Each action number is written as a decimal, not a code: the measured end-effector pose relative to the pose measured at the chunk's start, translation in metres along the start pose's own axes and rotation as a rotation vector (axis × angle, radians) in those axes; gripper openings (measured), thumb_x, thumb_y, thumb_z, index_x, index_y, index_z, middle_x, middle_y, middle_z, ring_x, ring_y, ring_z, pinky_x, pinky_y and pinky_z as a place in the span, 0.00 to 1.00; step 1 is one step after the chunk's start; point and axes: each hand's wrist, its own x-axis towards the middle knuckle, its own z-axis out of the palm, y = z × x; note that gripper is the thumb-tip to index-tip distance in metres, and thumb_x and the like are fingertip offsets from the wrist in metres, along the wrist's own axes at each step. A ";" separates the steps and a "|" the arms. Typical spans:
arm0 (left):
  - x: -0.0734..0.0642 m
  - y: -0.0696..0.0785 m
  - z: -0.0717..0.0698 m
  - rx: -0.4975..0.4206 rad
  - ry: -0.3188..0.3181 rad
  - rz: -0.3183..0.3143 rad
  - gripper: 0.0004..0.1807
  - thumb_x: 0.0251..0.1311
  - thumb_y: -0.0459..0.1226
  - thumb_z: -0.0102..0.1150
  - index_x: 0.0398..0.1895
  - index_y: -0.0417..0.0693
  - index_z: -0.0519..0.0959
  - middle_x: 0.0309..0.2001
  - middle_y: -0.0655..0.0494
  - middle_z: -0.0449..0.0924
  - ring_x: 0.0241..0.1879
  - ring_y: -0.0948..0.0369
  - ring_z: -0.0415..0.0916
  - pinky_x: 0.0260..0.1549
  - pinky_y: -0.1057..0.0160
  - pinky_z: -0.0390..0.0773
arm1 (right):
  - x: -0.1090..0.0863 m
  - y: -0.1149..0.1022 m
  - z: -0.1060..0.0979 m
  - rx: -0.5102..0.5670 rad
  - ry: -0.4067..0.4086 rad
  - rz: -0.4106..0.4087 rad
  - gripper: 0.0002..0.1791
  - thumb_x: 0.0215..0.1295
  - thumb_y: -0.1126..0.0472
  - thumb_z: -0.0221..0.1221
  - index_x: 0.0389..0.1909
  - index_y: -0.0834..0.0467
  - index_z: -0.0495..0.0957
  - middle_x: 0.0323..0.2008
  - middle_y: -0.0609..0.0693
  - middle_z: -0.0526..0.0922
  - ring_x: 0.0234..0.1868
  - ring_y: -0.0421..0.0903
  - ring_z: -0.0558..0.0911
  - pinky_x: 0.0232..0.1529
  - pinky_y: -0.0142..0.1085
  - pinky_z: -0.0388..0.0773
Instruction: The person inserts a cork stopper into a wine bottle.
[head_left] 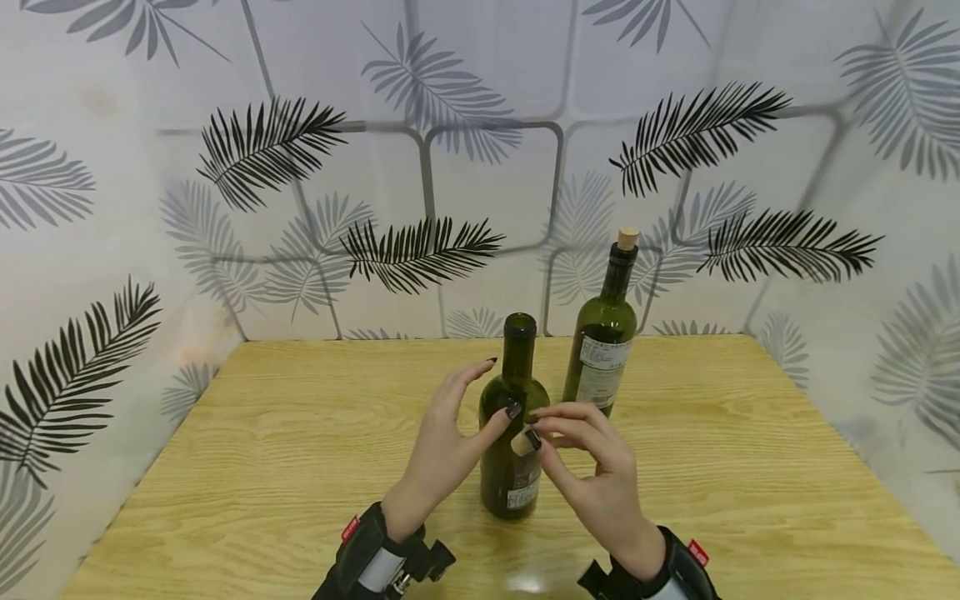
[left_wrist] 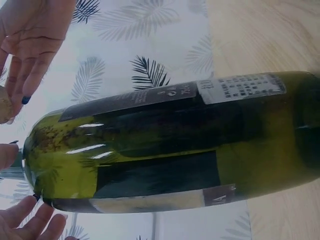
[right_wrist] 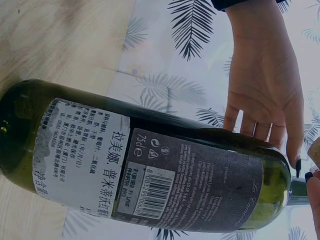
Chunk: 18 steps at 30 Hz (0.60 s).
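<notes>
An uncorked green wine bottle [head_left: 510, 475] stands upright at the middle of the table. My left hand [head_left: 442, 450] is at its shoulder, thumb in front and fingers spread along the far side; in the left wrist view the fingertips [left_wrist: 37, 220] come right up to the glass. Between thumb and fingers my right hand [head_left: 600, 467] pinches a cork [head_left: 524, 442], held in front of the bottle's shoulder, below the open mouth. Close up, the right wrist view shows the back label [right_wrist: 195, 180] and part of the cork [right_wrist: 314, 151] at its edge.
Behind and to the right stands a second green wine bottle [head_left: 600, 367], a cork [head_left: 627, 239] sticking up from its mouth. Both bottles are on a light wooden table [head_left: 300, 417]. A leaf-patterned backdrop [head_left: 465, 183] rises along the table's back and sides.
</notes>
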 end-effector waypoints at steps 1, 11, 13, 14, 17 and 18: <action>0.000 0.000 0.000 0.003 -0.007 -0.008 0.29 0.57 0.36 0.64 0.62 0.44 0.69 0.60 0.47 0.69 0.62 0.52 0.65 0.58 0.48 0.67 | 0.001 0.000 0.000 0.000 0.002 -0.006 0.09 0.59 0.74 0.59 0.40 0.64 0.80 0.41 0.58 0.77 0.44 0.38 0.77 0.39 0.26 0.78; -0.001 0.002 0.008 0.001 -0.027 0.017 0.28 0.57 0.37 0.64 0.62 0.43 0.69 0.60 0.47 0.69 0.60 0.52 0.67 0.56 0.49 0.70 | 0.017 0.006 -0.009 0.007 0.074 -0.134 0.14 0.65 0.60 0.58 0.37 0.70 0.79 0.41 0.59 0.78 0.42 0.40 0.78 0.41 0.24 0.75; -0.001 0.002 0.008 0.010 -0.025 0.012 0.28 0.57 0.38 0.64 0.62 0.43 0.69 0.60 0.47 0.69 0.60 0.53 0.67 0.55 0.50 0.70 | 0.022 0.008 -0.012 -0.002 0.084 -0.143 0.15 0.65 0.60 0.58 0.36 0.72 0.79 0.41 0.59 0.78 0.42 0.40 0.78 0.41 0.24 0.75; -0.002 0.002 0.008 0.015 -0.024 0.011 0.28 0.58 0.38 0.63 0.62 0.44 0.69 0.60 0.48 0.70 0.60 0.53 0.68 0.54 0.50 0.71 | 0.024 0.009 -0.013 -0.006 0.087 -0.149 0.16 0.65 0.59 0.58 0.36 0.72 0.79 0.41 0.59 0.78 0.42 0.40 0.78 0.41 0.24 0.75; -0.002 0.001 0.008 0.031 -0.022 0.010 0.27 0.58 0.38 0.63 0.61 0.44 0.69 0.59 0.48 0.70 0.59 0.53 0.69 0.53 0.50 0.72 | 0.034 0.009 -0.014 -0.019 0.092 -0.179 0.17 0.65 0.58 0.58 0.35 0.72 0.79 0.41 0.59 0.79 0.41 0.41 0.78 0.41 0.25 0.74; -0.002 0.001 0.008 0.035 -0.020 0.010 0.27 0.58 0.38 0.63 0.61 0.44 0.70 0.59 0.48 0.70 0.59 0.53 0.69 0.53 0.50 0.72 | 0.038 0.008 -0.014 -0.021 0.094 -0.192 0.17 0.66 0.58 0.57 0.35 0.72 0.79 0.41 0.59 0.79 0.41 0.41 0.78 0.41 0.25 0.74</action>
